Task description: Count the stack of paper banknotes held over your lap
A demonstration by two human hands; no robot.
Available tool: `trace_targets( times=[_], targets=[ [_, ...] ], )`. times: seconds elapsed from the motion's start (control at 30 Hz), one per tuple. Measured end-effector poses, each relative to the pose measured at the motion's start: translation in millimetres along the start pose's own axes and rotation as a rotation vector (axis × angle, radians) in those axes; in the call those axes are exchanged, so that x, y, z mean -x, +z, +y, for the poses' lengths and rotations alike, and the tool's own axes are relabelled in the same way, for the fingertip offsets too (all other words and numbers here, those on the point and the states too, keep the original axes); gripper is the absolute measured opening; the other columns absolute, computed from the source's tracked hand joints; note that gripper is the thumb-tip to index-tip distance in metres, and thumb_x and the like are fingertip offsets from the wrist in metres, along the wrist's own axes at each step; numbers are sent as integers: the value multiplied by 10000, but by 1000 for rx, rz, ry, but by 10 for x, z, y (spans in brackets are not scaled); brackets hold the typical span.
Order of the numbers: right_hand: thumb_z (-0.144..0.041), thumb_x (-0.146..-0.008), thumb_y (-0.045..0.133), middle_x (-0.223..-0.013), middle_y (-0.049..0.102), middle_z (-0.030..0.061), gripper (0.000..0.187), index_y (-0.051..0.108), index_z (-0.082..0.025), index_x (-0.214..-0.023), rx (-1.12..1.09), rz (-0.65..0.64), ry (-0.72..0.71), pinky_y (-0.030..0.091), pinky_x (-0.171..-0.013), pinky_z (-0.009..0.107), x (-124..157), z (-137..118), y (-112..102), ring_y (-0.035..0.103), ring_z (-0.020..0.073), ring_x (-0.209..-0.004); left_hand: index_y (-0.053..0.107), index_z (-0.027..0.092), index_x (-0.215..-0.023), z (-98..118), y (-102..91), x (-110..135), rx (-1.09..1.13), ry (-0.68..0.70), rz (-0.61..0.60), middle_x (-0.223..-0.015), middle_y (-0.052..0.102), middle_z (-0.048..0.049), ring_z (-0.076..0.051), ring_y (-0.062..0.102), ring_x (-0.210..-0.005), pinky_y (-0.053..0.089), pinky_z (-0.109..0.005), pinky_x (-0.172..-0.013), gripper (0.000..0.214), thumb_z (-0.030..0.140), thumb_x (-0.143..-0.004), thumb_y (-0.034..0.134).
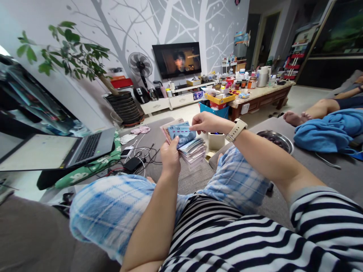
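A thick bundle of banknotes (195, 152) is gripped by my left hand (170, 156), the thumb pressed on top of it. Blue notes lie uppermost, with pinkish ones fanned out behind at the left and the bundle's folded edges stacked at the right. My right hand (209, 123), with a light watch (237, 129) on its wrist, pinches the upper right corner of the top blue banknote (185, 136) between thumb and fingers. Both hands are held above my lap over the grey sofa.
At left, an open laptop (92, 146) rests on a green cushion, with chargers and cables (134, 163) beside it. A metal bowl (276, 141) of dark round items sits at right. Beyond are a cluttered coffee table (261, 94) and another person's feet (296, 118).
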State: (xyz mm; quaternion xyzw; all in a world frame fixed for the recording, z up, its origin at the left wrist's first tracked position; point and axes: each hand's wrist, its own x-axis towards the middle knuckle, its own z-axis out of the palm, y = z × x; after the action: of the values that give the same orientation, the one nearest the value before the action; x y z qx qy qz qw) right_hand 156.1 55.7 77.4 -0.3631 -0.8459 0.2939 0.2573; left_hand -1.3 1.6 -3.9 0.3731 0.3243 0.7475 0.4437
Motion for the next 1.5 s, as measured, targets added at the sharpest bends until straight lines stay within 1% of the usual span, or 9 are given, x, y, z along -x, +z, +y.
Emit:
trace_targets(
  times=[0.1,0.2,0.43,0.67,0.8,1.0,1.17,1.33,1.5],
  targets=[
    [-220,-782,592,-589,604,11,121,585,-115,-722,-28,-7,-22,326,-407,169,-1,-5,10,444,38,-433,637,120,-934,-9,-11,-4,-16,1,1,-845,689,-72,-215,643,-837,467,-355,-809,344,266,-625,675],
    [-180,-783,579,-583,595,2,85,580,-117,-726,-40,-11,-40,313,-400,165,-12,6,16,437,36,-427,639,125,-919,-16,-11,-4,-4,2,-3,-828,689,-63,-213,645,-830,466,-356,-813,321,261,-631,674],
    [-171,-774,579,-577,582,-4,84,577,-116,-711,-40,-11,-74,308,-400,162,-19,16,15,435,37,-430,640,120,-858,-44,-15,-37,34,-12,71,-772,688,-55,-205,652,-765,482,-348,-771,257,280,-657,643],
    [-183,-775,576,-560,559,-15,95,575,-115,-709,-54,-18,-111,292,-399,165,-6,5,14,429,37,-433,642,117,-796,-60,-31,-50,52,21,122,-742,678,-41,-182,644,-682,486,-334,-735,229,296,-653,639],
    [-184,-780,575,-539,527,-30,106,562,-115,-700,-81,-23,-145,278,-397,167,-3,-5,14,414,35,-430,632,131,-757,-49,-22,-39,45,21,129,-704,667,-26,-169,635,-658,489,-317,-711,215,314,-645,641],
    [-154,-782,569,-516,479,-52,82,560,-112,-712,-112,-22,-165,272,-400,168,13,-24,16,393,30,-421,628,136,-760,-42,-22,-34,15,6,139,-705,662,-26,-174,636,-684,490,-309,-701,228,333,-646,636],
    [-114,-786,548,-516,478,-50,56,569,-109,-734,-137,-32,-171,287,-405,163,0,-11,18,408,31,-425,635,137,-763,-61,-36,-47,28,17,143,-703,663,-23,-161,632,-690,485,-301,-722,207,315,-658,633],
    [-112,-784,547,-554,501,-43,38,576,-106,-760,-171,-46,-190,306,-410,160,-30,31,26,425,29,-429,639,137,-758,-64,-39,-48,40,14,132,-712,667,-28,-157,629,-669,484,-306,-731,195,305,-659,633],
    [-103,-783,543,-549,493,-48,37,579,-103,-772,-172,-57,-195,305,-411,160,-30,30,23,423,29,-428,634,136,-745,-52,-30,-35,31,23,141,-688,657,-17,-150,624,-664,484,-297,-726,198,311,-653,638]
  ],
)
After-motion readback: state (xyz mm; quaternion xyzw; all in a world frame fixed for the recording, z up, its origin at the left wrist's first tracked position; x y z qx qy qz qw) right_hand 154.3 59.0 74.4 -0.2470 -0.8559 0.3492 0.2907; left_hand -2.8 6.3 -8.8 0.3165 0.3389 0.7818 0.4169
